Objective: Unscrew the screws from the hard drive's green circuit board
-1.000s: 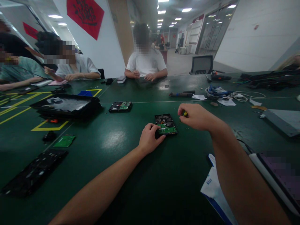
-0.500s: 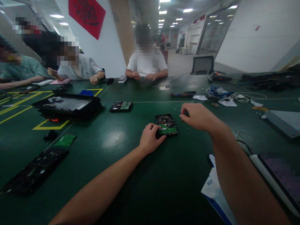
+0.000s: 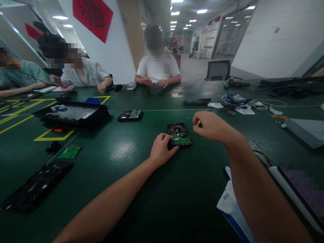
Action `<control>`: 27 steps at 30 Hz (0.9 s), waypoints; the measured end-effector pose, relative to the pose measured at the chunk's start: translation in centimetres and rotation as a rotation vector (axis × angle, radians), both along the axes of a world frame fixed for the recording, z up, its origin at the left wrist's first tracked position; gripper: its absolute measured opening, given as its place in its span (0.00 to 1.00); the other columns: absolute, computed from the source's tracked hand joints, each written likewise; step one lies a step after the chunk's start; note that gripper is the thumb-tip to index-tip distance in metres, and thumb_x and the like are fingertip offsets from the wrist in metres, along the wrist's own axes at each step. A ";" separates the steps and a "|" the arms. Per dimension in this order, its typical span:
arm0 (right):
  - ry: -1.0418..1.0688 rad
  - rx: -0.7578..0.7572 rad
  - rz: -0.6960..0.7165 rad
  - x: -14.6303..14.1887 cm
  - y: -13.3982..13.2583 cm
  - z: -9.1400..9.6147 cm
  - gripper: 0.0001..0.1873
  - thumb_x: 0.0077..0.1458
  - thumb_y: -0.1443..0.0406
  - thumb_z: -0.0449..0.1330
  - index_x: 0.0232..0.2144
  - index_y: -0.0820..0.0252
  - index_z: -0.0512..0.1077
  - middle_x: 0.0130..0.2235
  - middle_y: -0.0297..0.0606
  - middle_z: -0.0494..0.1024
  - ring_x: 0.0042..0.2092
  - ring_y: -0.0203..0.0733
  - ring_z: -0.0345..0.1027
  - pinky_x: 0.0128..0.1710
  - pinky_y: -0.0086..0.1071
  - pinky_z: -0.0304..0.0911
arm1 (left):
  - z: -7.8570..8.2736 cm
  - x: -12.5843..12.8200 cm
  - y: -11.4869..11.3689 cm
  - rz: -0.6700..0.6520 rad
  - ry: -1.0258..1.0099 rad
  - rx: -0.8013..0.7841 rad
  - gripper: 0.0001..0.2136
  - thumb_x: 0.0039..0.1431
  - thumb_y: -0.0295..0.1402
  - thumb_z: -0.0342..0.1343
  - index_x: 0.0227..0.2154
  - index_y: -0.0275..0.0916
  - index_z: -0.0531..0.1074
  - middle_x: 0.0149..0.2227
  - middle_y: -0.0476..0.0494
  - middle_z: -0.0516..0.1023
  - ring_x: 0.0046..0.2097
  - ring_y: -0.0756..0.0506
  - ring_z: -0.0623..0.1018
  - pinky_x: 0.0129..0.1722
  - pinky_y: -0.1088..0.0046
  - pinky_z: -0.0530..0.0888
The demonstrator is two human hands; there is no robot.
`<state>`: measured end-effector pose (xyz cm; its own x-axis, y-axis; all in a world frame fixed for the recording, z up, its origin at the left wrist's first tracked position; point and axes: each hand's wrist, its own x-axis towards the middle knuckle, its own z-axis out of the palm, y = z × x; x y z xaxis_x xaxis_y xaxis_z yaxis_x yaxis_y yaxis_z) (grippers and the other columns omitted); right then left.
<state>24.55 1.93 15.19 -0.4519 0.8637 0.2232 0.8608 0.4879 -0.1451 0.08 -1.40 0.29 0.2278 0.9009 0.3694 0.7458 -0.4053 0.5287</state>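
**Neighbour:** Talk me through it. What's the left doing?

**Me:** My left hand (image 3: 162, 150) is clamped on the near left corner of the hard drive (image 3: 179, 134), with the fingers curled over the edge. The drive lies flat on the bench (image 3: 126, 195), right in front of me, with its green circuit board facing up. I'd say that grip is there so the drive can't skate on the smooth top.

**Neighbour:** And the right?

**Me:** My right hand (image 3: 212, 126) hangs just past the drive's far right corner, with the fingertips pinched on a small screwdriver (image 3: 199, 124). Only a bit of its yellow and black handle shows. I can't tell where the tip is because my fingers hide it. The wrist is up off the bench, which I reckon leaves the fingers free to turn.

**Neighbour:** What's around you?

**Me:** There are tiny specks beside the drive, too small to call. A second drive (image 3: 130, 115) sits further out on the left, well apart from mine. Beyond it is a black tray (image 3: 72, 113), and nearer to me there's a loose green board (image 3: 70, 152) and a black panel (image 3: 37, 185). A white and blue booklet (image 3: 229, 202) lies under my right forearm, and a tangle of cables (image 3: 243, 100) lies far off to the right. A person in a white shirt (image 3: 158, 69) sits across from me with both hands on the bench.
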 end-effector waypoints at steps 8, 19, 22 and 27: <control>0.001 -0.010 0.021 -0.3 -0.1 0.4 0.05 0.61 0.62 0.60 0.37 0.57 0.74 0.40 0.43 0.82 0.40 0.50 0.75 0.42 0.42 0.65 | 0.0 0.2 0.0 0.010 -0.026 0.018 0.20 0.61 0.48 0.67 0.51 0.45 0.75 0.49 0.40 0.74 0.52 0.36 0.76 0.52 0.53 0.76; 0.011 -0.029 0.072 -0.2 -0.4 0.1 0.12 0.55 0.68 0.58 0.43 0.59 0.74 0.45 0.46 0.81 0.44 0.50 0.74 0.45 0.41 0.66 | 0.2 0.2 0.0 0.012 -0.011 0.014 0.16 0.67 0.46 0.61 0.52 0.45 0.75 0.50 0.39 0.75 0.53 0.36 0.76 0.54 0.53 0.76; 0.006 -0.027 0.032 -0.2 -0.4 0.4 0.11 0.58 0.64 0.58 0.43 0.58 0.74 0.43 0.46 0.82 0.43 0.52 0.75 0.44 0.42 0.66 | 0.3 0.2 -0.1 0.010 -0.010 0.006 0.19 0.64 0.47 0.64 0.52 0.44 0.75 0.50 0.39 0.75 0.53 0.36 0.76 0.53 0.52 0.76; -0.033 -0.019 -0.029 -0.3 -0.3 0.3 0.10 0.62 0.61 0.57 0.42 0.58 0.74 0.42 0.47 0.82 0.44 0.54 0.76 0.44 0.45 0.66 | 0.2 0.2 -0.1 0.015 -0.015 -0.002 0.19 0.64 0.47 0.65 0.53 0.44 0.75 0.50 0.39 0.74 0.53 0.36 0.75 0.53 0.52 0.76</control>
